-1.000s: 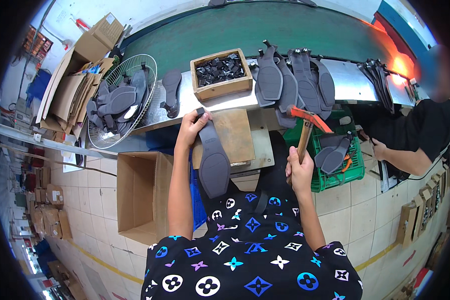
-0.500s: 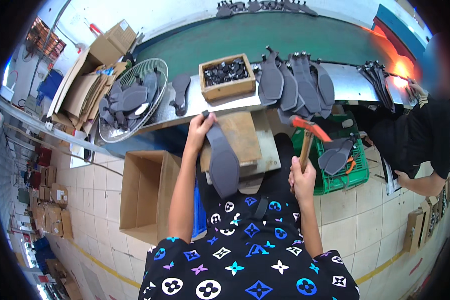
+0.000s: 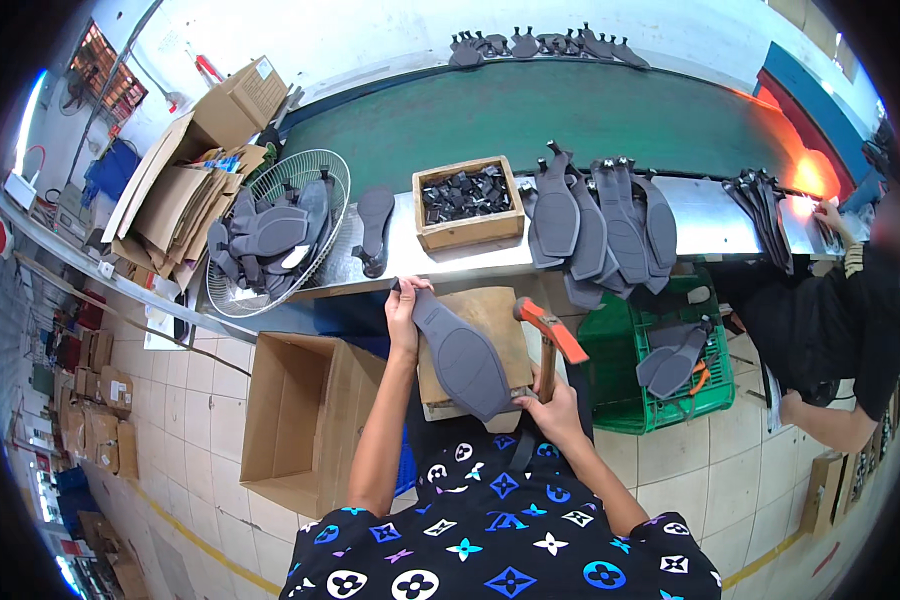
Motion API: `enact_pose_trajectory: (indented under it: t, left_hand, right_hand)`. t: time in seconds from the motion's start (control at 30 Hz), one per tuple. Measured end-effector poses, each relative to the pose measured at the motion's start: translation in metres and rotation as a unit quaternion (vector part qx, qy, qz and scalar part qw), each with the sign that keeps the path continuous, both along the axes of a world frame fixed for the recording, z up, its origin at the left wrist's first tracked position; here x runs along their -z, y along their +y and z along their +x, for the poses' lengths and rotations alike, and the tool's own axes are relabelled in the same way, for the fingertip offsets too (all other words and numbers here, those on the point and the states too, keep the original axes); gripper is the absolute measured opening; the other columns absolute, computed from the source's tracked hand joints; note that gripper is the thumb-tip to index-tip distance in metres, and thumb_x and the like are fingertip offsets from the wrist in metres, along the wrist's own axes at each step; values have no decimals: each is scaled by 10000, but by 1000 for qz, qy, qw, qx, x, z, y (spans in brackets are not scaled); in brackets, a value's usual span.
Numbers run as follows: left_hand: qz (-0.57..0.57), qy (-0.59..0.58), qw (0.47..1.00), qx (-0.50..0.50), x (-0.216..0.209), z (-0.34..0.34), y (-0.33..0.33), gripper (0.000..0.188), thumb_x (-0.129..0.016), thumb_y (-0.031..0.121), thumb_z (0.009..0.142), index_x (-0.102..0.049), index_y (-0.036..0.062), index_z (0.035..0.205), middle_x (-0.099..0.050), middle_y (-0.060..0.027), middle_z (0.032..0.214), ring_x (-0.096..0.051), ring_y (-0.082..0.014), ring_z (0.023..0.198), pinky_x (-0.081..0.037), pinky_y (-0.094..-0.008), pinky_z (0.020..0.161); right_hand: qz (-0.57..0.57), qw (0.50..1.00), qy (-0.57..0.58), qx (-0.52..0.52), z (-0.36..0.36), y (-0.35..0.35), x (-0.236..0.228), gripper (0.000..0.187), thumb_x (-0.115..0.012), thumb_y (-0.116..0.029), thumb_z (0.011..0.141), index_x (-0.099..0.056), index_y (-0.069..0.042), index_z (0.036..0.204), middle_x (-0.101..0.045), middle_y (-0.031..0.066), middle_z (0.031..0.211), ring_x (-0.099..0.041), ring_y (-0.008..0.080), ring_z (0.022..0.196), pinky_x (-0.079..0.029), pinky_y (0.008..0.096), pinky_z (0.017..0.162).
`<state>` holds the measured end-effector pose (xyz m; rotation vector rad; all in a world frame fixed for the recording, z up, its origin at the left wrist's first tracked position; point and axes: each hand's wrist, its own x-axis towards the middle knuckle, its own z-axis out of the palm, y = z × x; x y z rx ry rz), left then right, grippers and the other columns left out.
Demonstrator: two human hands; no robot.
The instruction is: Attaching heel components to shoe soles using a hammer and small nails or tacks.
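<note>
- Left of the left hand (image 3: 402, 315), a wire basket (image 3: 288, 170) holds a heap of dark soles; nearer the person, a carton (image 3: 285, 420) stands open.
- Just beyond the left hand, a single sole (image 3: 374, 215) lies on the metal counter (image 3: 402, 225).
- Left hand: pinching the narrow end of the held sole (image 3: 460, 355), which slants over the block (image 3: 497, 315) toward the right hand (image 3: 553, 408).
- Beyond and between the hands: a wooden box (image 3: 470, 235) of small black pieces.
- Right hand: closed around the hammer (image 3: 548, 335), head up; fingertips by the held sole's wide end, contact unclear.
- Right of both hands: piled soles (image 3: 620, 225) on the counter, then a green crate (image 3: 680, 410) and a co-worker (image 3: 820, 310).
</note>
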<state>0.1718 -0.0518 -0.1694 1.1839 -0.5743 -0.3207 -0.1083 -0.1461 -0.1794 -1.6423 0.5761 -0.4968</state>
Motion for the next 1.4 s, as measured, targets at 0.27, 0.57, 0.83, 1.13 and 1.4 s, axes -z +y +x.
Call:
enact_pose_trajectory:
  t: [0.27,0.57,0.83,1.13,1.4]
  left_hand:
    - [-75,32,995,54,-1,26,-33,403,-462,412,1029,-556,27,957,-578,-115,945,-587,-189,862,-518,-329,740]
    - [40,-89,995,-11,-9,6,-15,393,-469,392,1031,-580,33,918,-625,-137,1124,-548,-193,1006,-397,-330,951]
    - [-7,-143,989,25,-68,-1,10,482,-445,467,1020,-610,22,937,-527,-82,1171,-487,-158,1043,-354,-311,957]
    - [311,-345,881,-86,-63,-56,-24,327,-701,333,867,-682,91,1085,-688,-58,979,-595,-245,1015,-318,-462,1009]
    - [419,-360,833,-48,-66,-63,-1,466,-687,430,854,-663,146,1221,-638,-10,1297,-395,-289,1393,-27,-647,1113]
  right_hand:
    - [48,996,-40,70,19,15,-4,368,-736,32,764,-593,41,1103,-563,39,749,-534,67,689,-539,272,687]
    - [-42,998,29,-40,30,-49,-16,412,-781,-47,719,-637,6,1102,-736,143,882,-710,168,796,-529,331,720]
    - [-28,999,-7,-43,35,-50,-8,415,-731,34,746,-605,44,1141,-722,82,933,-669,112,812,-555,301,707]
    - [-158,985,-3,62,-5,-52,-49,231,-701,-207,909,-617,8,909,-523,30,595,-478,97,522,-408,266,511]
    - [-159,987,3,-14,7,-7,-118,313,-617,-155,958,-527,12,1207,-645,139,793,-636,202,684,-510,331,624]
